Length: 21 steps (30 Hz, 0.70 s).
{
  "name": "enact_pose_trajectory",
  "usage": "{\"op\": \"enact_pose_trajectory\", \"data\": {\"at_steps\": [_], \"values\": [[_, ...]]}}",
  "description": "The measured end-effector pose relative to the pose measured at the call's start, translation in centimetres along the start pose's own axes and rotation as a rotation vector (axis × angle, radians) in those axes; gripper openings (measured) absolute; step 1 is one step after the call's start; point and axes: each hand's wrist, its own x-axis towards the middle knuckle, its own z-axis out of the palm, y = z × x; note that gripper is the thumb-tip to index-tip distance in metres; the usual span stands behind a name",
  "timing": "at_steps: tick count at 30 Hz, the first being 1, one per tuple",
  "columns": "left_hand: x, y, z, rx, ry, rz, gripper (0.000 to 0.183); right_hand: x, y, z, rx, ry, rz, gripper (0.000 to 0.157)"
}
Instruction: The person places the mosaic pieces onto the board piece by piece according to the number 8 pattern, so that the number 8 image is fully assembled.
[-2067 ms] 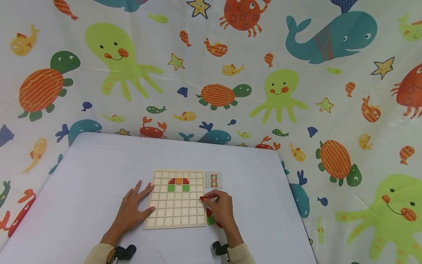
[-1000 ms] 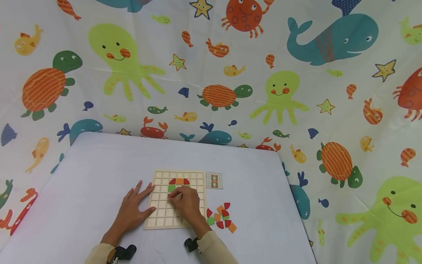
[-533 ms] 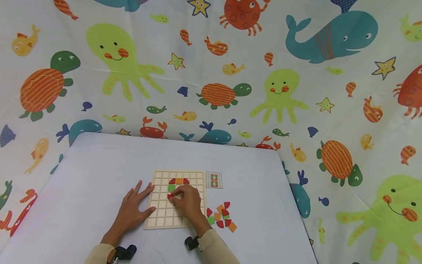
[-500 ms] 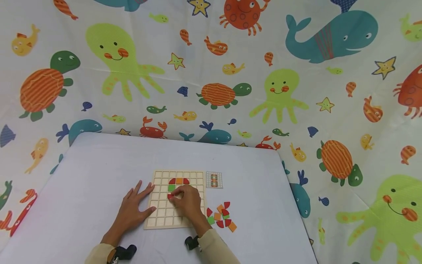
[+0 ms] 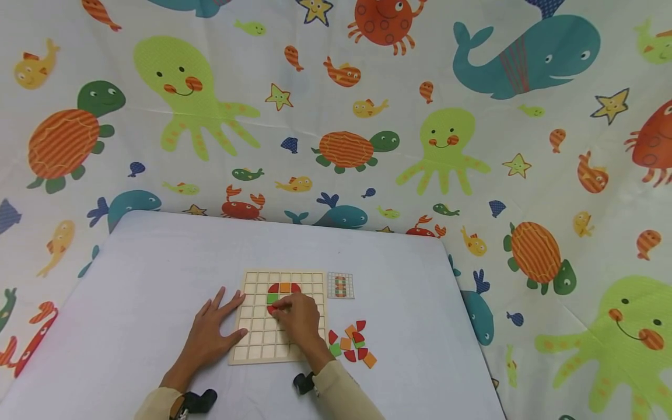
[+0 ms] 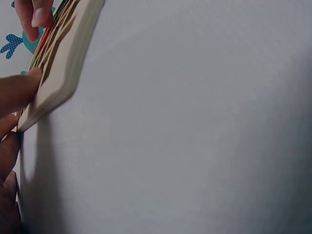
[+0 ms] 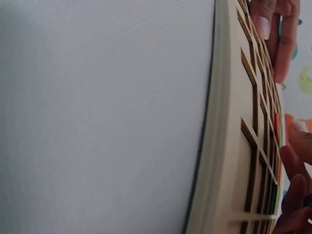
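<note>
A wooden grid board (image 5: 255,352) lies on the white table. In it sit an orange square (image 5: 285,287) between two red quarter-circle tiles, and a green square (image 5: 272,298) below the left one. My right hand (image 5: 300,319), thumb and fingers curled together, holds a red quarter-circle tile (image 5: 271,310) at the cell under that green square. The hand covers cells to the right. My left hand (image 5: 207,335) rests spread on the board's left edge. In the right wrist view, red tile (image 7: 276,124) shows beside the fingertips; their exact contact is partly hidden.
A small printed pattern card (image 5: 340,286) lies right of the board's top corner. Several loose red, green and orange tiles (image 5: 370,360) are scattered by the lower right edge. A sea-animal cloth (image 5: 346,186) hangs behind the table (image 5: 420,303).
My right hand carried the red tile from beside the board's right edge to the cell below the left green square. The tile has turned and now lies flatter. My left hand has stayed put.
</note>
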Motion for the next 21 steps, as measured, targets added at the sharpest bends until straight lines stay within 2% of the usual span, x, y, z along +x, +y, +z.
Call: {"op": "enact_pose_trajectory", "data": {"at_steps": [3, 7, 11, 16, 21], "values": [[0.1, 0.0, 0.0, 0.001, -0.008, -0.006, 0.08, -0.3, 0.4, -0.7, 0.067, 0.009, -0.01, 0.011], [0.1, 0.1, 0.0, 0.0, -0.015, -0.016, 0.08, -0.5, 1.2, -2.7, 0.191, 0.006, -0.009, 0.01], [0.0, 0.0, 0.1, -0.004, -0.011, -0.015, 0.08, -0.8, 2.2, -5.0, 0.294, -0.02, 0.04, 0.01], [0.1, -0.1, 0.2, 0.001, -0.009, -0.012, 0.08, -1.3, 4.2, -7.8, 0.327, 0.002, 0.108, 0.013], [0.1, 0.0, 0.1, 0.001, -0.017, -0.018, 0.08, -2.2, 6.6, -9.8, 0.328, 0.051, 0.193, 0.015]]}}
